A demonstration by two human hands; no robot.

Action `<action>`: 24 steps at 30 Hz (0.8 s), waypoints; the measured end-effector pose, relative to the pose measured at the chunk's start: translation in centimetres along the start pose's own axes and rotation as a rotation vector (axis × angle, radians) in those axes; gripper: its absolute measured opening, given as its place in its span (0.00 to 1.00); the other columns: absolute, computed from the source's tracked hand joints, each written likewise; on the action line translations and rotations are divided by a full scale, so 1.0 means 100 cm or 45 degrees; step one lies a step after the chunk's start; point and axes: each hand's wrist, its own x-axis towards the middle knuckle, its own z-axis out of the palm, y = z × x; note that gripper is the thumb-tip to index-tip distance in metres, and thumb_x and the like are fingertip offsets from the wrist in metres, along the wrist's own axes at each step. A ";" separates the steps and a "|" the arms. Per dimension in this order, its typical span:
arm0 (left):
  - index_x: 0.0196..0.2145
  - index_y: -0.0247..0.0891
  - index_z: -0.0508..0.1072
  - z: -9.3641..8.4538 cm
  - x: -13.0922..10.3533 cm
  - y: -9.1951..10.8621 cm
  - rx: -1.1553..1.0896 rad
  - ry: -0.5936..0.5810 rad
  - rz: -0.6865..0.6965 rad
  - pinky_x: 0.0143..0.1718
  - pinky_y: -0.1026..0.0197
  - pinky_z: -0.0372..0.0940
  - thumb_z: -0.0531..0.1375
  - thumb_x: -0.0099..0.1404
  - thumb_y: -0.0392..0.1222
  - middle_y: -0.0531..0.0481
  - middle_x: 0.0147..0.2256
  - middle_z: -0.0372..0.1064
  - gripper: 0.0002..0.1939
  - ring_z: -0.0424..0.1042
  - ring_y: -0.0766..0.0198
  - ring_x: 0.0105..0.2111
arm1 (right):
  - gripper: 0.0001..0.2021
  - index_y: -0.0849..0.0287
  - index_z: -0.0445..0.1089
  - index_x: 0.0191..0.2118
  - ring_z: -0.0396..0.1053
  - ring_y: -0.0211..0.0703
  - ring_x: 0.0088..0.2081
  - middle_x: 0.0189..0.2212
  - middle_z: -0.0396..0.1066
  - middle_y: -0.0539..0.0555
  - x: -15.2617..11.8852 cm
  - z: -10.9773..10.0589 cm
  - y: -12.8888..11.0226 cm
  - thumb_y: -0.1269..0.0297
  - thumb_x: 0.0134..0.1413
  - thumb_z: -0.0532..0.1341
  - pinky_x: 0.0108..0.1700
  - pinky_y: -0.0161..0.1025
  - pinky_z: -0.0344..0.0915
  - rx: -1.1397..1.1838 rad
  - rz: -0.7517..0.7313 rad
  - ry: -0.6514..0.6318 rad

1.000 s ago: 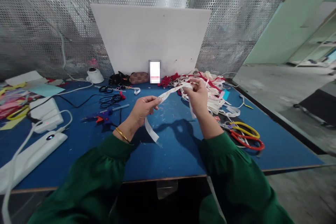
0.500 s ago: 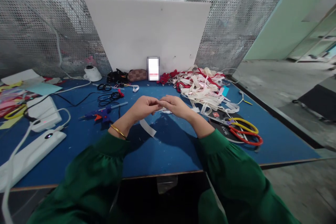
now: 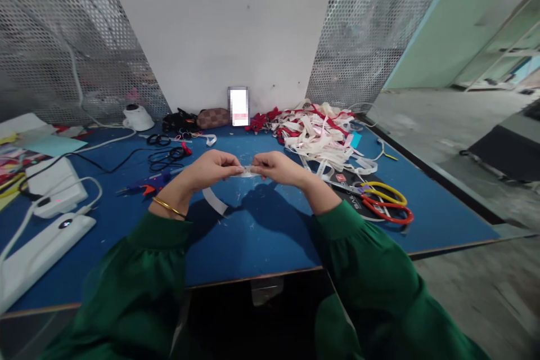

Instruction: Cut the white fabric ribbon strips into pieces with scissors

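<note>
My left hand [image 3: 215,170] and my right hand [image 3: 278,169] face each other over the middle of the blue table, both closed in a pinch. A small whitish strip [image 3: 247,171] stretches between their fingertips, each hand gripping one end. Below my left hand a curved white strip [image 3: 215,201] lies on the table. A glue gun [image 3: 147,183], blue with an orange trigger, rests left of my left wrist, partly hidden by it. Right of my right wrist, scissors [image 3: 386,201] with yellow and red handles lie on a black mat [image 3: 352,200].
A heap of white and red ribbons [image 3: 316,134] sits at the back right. A phone [image 3: 239,107] leans against a white board [image 3: 223,45]. Black cables [image 3: 169,157], a white power strip [image 3: 46,253] and coloured papers [image 3: 50,145] occupy the left side.
My hands have moved slightly apart at the fingertips, and the whitish strip between them now shows more. The whole view has shifted a little.
</note>
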 end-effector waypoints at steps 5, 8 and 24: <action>0.27 0.36 0.77 -0.006 -0.003 -0.001 0.014 0.014 -0.025 0.23 0.65 0.49 0.65 0.59 0.52 0.55 0.20 0.60 0.15 0.55 0.70 0.21 | 0.13 0.57 0.61 0.26 0.55 0.34 0.23 0.20 0.58 0.44 0.000 -0.001 0.001 0.60 0.60 0.60 0.28 0.35 0.51 0.040 -0.011 0.049; 0.27 0.36 0.77 -0.007 -0.003 -0.001 0.013 0.032 -0.026 0.22 0.65 0.49 0.65 0.59 0.52 0.55 0.20 0.60 0.14 0.54 0.70 0.21 | 0.15 0.58 0.61 0.25 0.53 0.34 0.25 0.21 0.55 0.44 0.001 -0.001 0.003 0.57 0.60 0.60 0.28 0.35 0.50 0.072 -0.051 0.065; 0.28 0.36 0.78 -0.020 -0.005 -0.008 -0.075 0.110 -0.079 0.21 0.64 0.50 0.66 0.57 0.49 0.53 0.20 0.64 0.12 0.57 0.70 0.19 | 0.07 0.57 0.67 0.33 0.59 0.33 0.22 0.21 0.62 0.45 -0.003 -0.004 0.011 0.62 0.60 0.60 0.24 0.32 0.56 0.367 0.017 0.067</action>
